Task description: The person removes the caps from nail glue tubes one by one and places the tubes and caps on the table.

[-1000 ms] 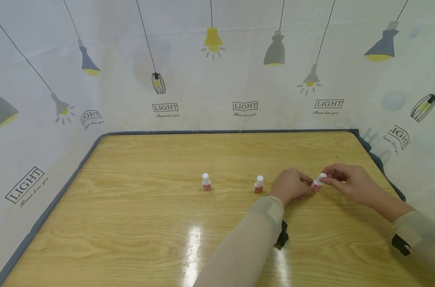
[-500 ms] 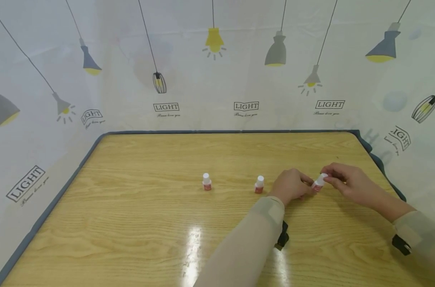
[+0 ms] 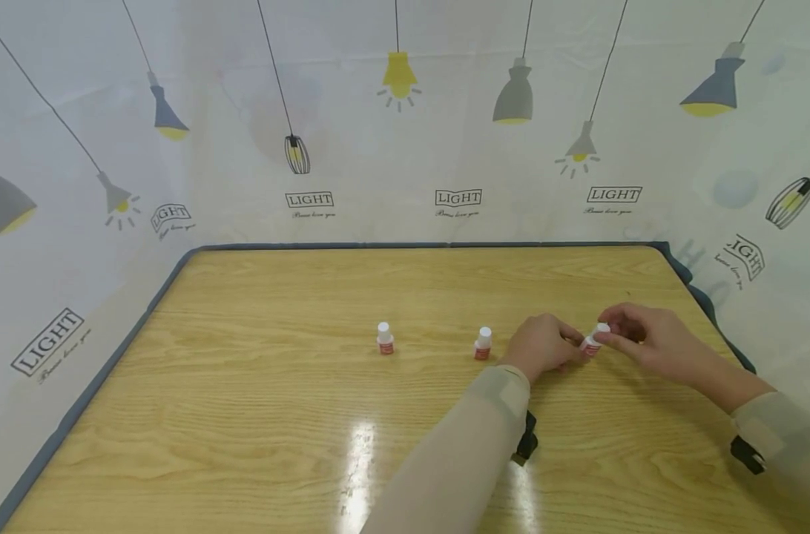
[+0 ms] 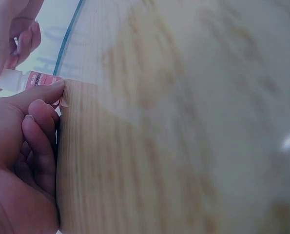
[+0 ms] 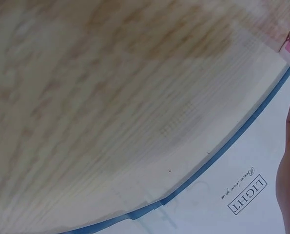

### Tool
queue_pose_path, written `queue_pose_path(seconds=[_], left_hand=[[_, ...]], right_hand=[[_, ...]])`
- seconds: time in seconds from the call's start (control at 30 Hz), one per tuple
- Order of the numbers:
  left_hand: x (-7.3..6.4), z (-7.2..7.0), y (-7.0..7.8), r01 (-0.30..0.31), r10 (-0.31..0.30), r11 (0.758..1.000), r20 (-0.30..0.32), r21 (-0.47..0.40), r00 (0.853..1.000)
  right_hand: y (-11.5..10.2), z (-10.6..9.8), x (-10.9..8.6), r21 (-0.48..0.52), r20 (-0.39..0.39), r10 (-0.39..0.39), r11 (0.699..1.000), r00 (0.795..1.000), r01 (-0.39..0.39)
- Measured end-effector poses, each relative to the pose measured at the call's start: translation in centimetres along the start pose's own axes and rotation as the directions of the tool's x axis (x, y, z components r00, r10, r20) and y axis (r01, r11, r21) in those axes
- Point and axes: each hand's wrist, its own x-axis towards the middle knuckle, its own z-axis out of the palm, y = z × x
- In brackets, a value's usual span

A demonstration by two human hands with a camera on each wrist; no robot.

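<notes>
A small white bottle with a pink-red label leans to the right between both hands, at the right of the table in the head view. My left hand pinches its lower part, low at the tabletop. Its white cap is pinched between thumb and fingers of my right hand. In the left wrist view the label shows above the left thumb. Two like bottles stand upright with caps on: one just left of my left hand, another farther left.
The wooden table has a dark blue edge strip. Behind it hangs a pale sheet printed with lamps. A black strap end hangs under the left wrist, and a black piece sits at the right cuff.
My right thumb and fingers shift slightly around the cap. The left hand and the two standing bottles stay where they were; the view drifts a little.
</notes>
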Motion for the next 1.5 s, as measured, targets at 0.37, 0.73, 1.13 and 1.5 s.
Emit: queue_pose_path(seconds=[0.37,0.73,1.13,1.5], left_hand=[[0.0,0.1,0.0,-0.004,0.004,1.000,-0.006,-0.002,1.000],[0.2,0.3,-0.1,-0.007,0.007,1.000,-0.009,-0.002,1.000],[-0.2,0.1,-0.1,-0.009,0.009,1.000,-0.015,-0.004,1.000],[0.0,0.0,-0.1,-0.023,0.023,1.000,-0.019,0.003,1.000]], right_hand=[[0.7,0.1,0.0,0.005,-0.026,-0.105,0.994,0.994,0.105],[0.3,-1.1,0.5,-0.035,-0.064,-0.174,0.984,0.983,0.172],[0.5,-1.7,0.4,0.039,-0.078,-0.089,0.995,0.993,0.092],[0.0,-2.8,0.1,0.093,-0.067,0.020,0.996,0.998,-0.014]])
